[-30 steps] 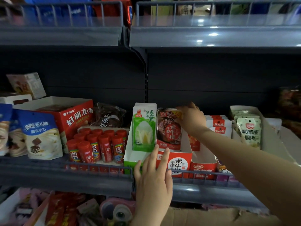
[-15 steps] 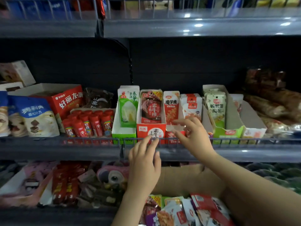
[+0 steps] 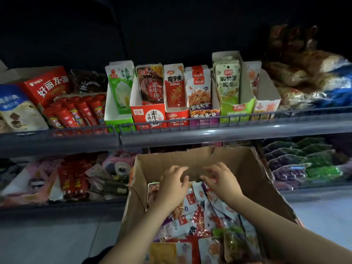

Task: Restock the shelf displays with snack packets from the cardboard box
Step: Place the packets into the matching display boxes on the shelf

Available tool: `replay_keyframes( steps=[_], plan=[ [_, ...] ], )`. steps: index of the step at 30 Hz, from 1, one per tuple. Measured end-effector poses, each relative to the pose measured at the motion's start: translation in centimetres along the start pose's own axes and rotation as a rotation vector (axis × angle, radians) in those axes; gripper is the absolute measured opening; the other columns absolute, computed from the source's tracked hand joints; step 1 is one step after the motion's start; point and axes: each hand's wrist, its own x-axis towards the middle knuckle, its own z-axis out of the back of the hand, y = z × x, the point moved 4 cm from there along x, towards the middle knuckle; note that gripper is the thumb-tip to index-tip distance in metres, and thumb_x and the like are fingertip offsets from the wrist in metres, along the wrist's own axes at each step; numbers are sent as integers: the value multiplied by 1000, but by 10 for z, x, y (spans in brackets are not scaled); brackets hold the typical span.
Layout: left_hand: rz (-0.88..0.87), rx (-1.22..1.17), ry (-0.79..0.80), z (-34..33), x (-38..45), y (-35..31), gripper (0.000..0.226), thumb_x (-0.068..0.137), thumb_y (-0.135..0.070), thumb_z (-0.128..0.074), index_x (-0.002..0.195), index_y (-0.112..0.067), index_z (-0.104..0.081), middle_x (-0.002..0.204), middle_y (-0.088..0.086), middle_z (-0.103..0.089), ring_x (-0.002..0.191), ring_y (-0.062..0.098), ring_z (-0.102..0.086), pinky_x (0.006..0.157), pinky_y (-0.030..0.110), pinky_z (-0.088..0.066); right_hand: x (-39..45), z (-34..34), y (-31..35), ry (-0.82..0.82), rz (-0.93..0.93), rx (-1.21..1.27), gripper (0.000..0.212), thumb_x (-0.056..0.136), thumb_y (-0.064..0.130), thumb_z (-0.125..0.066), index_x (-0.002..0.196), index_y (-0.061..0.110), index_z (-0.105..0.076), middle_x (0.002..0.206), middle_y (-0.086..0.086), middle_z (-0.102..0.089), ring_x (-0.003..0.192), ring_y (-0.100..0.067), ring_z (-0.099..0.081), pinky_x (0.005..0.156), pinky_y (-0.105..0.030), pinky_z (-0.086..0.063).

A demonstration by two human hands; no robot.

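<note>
A cardboard box (image 3: 253, 180) sits low in the centre, in front of and below a shelf (image 3: 209, 133). Loose snack packets (image 3: 200, 216) fill the box. Both hands are inside it, over the packets near its far wall: the left hand (image 3: 172, 184) to the left, the right hand (image 3: 222, 181) just beside it to the right. On the shelf, behind a wire rail (image 3: 238, 114), a row of display trays (image 3: 147, 116) stands side by side with packets upright in them. Left of the trays lie tubes (image 3: 76, 113), with a carton (image 3: 47, 86) behind. A lower shelf (image 3: 62, 203) of goods lies left of the box.
</note>
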Motion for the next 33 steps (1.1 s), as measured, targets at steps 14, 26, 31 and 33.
replay_keyframes(
  steps=[14,26,31,33],
  plan=[
    [371,247,362,-56,-13,83,56,94,-36,-52,145,-21,-33,152,2,-31,139,22,-27,112,33,-24,-8,-78,-58,620,-159,-15,38,90,34,-60,126,19,-59,128,1,-61,112,-15,-58,96,-26,-45],
    [462,93,209,-59,-5,100,56,66,-32,-83,116,-16,-61,120,5,-56,110,22,-51,88,27,-42,-4,-92,-65,642,-263,41,39,88,36,-63,123,17,-62,125,0,-62,113,-16,-57,97,-26,-44],
    [517,-95,120,-42,-4,87,24,79,-22,-76,98,-11,-67,102,3,-67,87,16,-59,69,24,-42,-4,-84,-60,605,-371,190,41,88,35,-63,123,14,-59,126,-3,-59,114,-18,-55,99,-28,-44],
    [540,-218,98,-35,-5,79,16,79,-17,-75,91,-11,-66,94,1,-63,83,14,-54,63,21,-39,-3,-78,-55,555,-434,305,40,88,35,-64,118,9,-59,114,-6,-62,103,-18,-58,86,-25,-46]
  ],
)
